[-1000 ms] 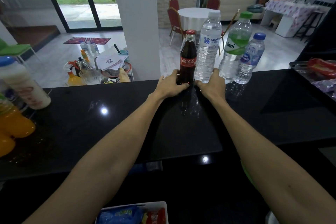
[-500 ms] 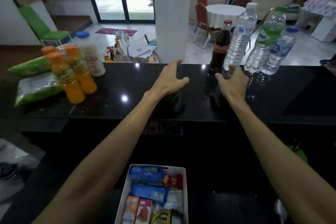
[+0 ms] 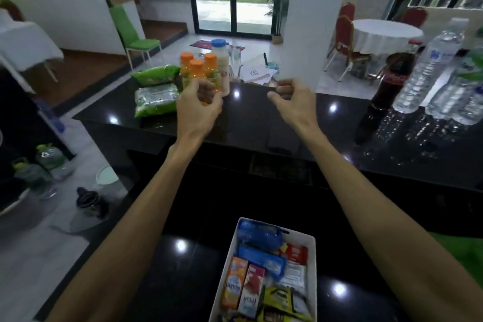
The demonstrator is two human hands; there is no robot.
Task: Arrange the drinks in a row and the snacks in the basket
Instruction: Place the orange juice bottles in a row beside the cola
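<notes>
Left hand [image 3: 200, 106] wraps its grip round the nearest orange juice bottle [image 3: 196, 74], likely full, smooth plastic, best held mid-body; right hand [image 3: 294, 102] loosely curled, empty

Two bare arms belong to the person. The left forearm [image 3: 136, 217] and the right forearm [image 3: 379, 217] are uncovered from the wrist to the near edge of the view. The left hand [image 3: 198, 110] and the right hand [image 3: 295, 104] are bare too. Under the right forearm, near right, a patch of bright green cloth [image 3: 460, 253] shows; whether it is the person's clothing cannot be told.
</notes>
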